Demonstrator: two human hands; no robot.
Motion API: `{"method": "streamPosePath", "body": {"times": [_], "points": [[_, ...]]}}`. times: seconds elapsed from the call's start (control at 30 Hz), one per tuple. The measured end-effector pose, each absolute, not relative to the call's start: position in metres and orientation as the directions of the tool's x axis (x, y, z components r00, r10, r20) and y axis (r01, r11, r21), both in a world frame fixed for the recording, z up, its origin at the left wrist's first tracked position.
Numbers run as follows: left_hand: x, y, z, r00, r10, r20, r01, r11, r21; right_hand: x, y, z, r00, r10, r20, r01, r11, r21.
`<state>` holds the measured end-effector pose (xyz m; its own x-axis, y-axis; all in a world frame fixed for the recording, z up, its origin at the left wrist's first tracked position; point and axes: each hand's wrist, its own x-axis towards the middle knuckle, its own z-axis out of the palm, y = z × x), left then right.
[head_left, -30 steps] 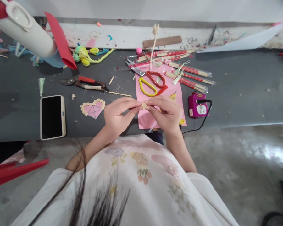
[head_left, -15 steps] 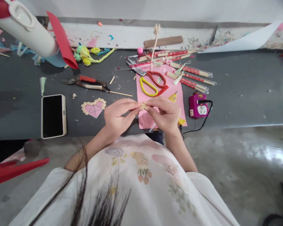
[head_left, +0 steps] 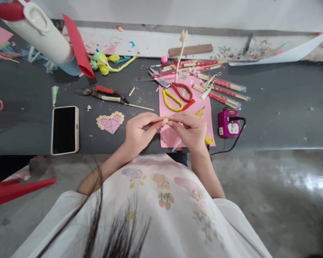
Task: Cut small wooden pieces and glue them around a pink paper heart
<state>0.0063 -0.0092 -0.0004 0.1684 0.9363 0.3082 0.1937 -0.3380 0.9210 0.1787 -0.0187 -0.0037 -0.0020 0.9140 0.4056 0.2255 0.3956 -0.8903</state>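
Observation:
Between my fingertips sits a small flower-like cluster of pale wooden pieces [head_left: 165, 120]. My left hand [head_left: 142, 130] pinches it from the left, and my right hand [head_left: 190, 129] pinches it from the right. Both hands are above the front edge of the dark table, the right one over a pink sheet [head_left: 167, 138]. To the left of my left hand lies a pink paper heart [head_left: 111, 124] with drawn lines, its upper edge lined with similar pale pieces. A tiny loose cluster [head_left: 89, 107] rests beyond the heart.
Scissors [head_left: 179, 97] with red and yellow handles lie on the pink sheet, near wrapped chopsticks [head_left: 218, 95]. Cutting pliers [head_left: 104, 94] and a thin stick [head_left: 140, 106] lie behind my left hand. A phone [head_left: 65, 129] is at left, a purple corded box [head_left: 228, 123] at right, a tall bottle [head_left: 51, 43] back left.
The view has shifted slightly, so the table things appear a little farther right. Both hands keep pinching the small cluster, with its flower shape showing a bit more clearly.

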Motion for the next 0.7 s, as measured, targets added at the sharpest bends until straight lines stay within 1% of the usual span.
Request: {"method": "streamPosePath", "body": {"times": [0.13,0.33,0.47,0.6,0.7], "points": [[-0.003,-0.015,-0.007,0.179,0.911,0.371,0.285,-0.409,0.867,0.172,-0.019,-0.008,-0.065,0.923,0.379,0.245,0.384,-0.890],[-0.021,-0.028,-0.010,0.123,0.911,0.394,0.363,-0.411,0.836,0.154,-0.019,-0.014,-0.159,0.923,0.352,0.230,0.381,-0.896],[-0.032,-0.034,-0.014,0.096,0.941,0.325,0.343,-0.338,0.877,0.145,-0.019,-0.015,-0.222,0.925,0.307,0.255,0.359,-0.898],[-0.044,-0.043,-0.022,0.033,0.964,0.265,0.311,-0.262,0.914,0.137,-0.021,-0.016,-0.301,0.913,0.276,0.297,0.364,-0.883],[-0.053,-0.051,-0.030,-0.023,0.981,0.194,0.267,-0.180,0.947,0.127,-0.023,-0.019,-0.331,0.904,0.270,0.321,0.377,-0.869]]}}
